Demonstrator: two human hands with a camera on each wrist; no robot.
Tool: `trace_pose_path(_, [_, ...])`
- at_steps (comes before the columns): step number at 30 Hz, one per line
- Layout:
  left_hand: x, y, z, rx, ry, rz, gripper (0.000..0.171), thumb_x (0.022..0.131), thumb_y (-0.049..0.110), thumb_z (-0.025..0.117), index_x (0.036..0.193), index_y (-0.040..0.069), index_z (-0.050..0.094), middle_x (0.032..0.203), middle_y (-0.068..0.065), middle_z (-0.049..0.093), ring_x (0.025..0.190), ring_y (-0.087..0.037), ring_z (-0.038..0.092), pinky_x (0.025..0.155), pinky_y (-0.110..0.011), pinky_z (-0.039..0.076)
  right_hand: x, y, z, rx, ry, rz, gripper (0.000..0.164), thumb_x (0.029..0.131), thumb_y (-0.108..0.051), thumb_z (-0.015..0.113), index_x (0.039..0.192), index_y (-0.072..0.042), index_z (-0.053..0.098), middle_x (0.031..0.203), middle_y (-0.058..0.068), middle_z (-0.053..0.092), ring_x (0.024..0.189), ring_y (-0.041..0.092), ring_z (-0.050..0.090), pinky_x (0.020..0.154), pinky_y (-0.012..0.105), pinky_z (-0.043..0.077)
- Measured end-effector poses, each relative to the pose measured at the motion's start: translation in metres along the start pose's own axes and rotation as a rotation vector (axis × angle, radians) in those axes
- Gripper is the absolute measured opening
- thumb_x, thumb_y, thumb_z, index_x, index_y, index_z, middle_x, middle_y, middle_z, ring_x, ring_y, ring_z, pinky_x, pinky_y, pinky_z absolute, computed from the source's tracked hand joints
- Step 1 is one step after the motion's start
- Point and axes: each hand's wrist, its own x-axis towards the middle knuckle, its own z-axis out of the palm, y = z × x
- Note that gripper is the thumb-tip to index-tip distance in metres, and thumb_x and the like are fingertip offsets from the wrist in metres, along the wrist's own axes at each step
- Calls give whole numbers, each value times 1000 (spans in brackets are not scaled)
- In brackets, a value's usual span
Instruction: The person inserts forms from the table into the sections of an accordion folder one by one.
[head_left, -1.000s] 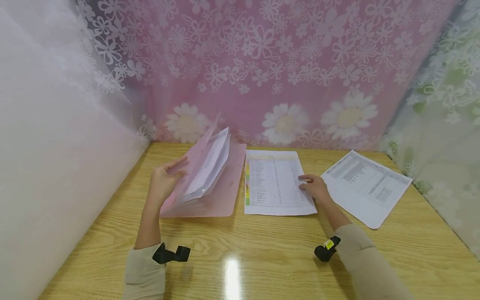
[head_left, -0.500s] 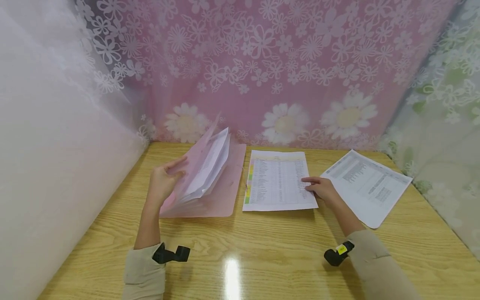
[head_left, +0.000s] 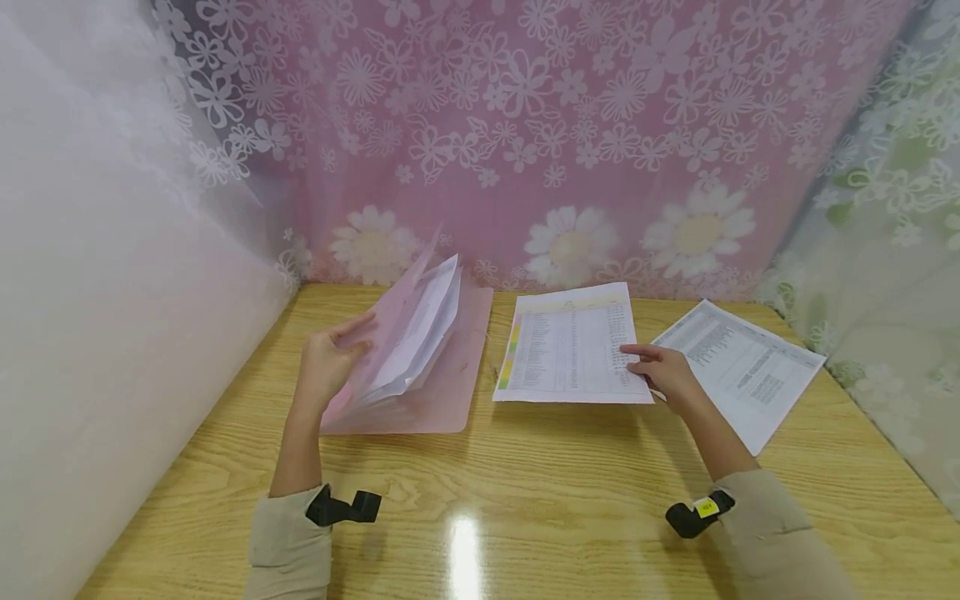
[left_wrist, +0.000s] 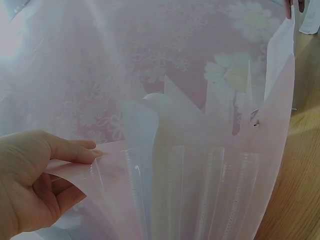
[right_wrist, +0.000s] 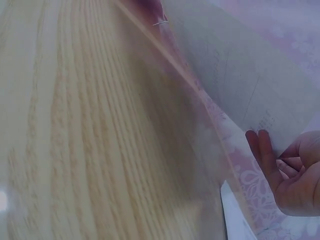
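Observation:
My left hand pinches the raised front cover of a pink folder, thumb on one side and fingers on the other. White papers stand fanned inside it, and the left wrist view shows several clear plastic sleeves spread upright. To the folder's right, my right hand grips the right edge of a printed sheet, a table with yellow and green strips down its left side. The sheet tilts above the table. From the right wrist view its back shows, with the fingers at its edge.
Another printed page lies askew on the wooden table at the right, partly behind my right forearm. A pink flowered curtain hangs along the back edge; pale sheeting borders the left side.
From lying on the table, the printed sheet has come up, tilting and shifting rightward and back in my right hand. My left hand and the folder keep their place.

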Motion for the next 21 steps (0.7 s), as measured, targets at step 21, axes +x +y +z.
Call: trace_pose_path(21, [1,-2,0,-3,-6,-11,37,81,2,66,118,8,64,121,-9,57,53,-11,34,37,-20,23,-13,-25,-5,99,29,-29,51,92,-15,57,137,1,39,139,22,33,82,3,54,70,19,47])
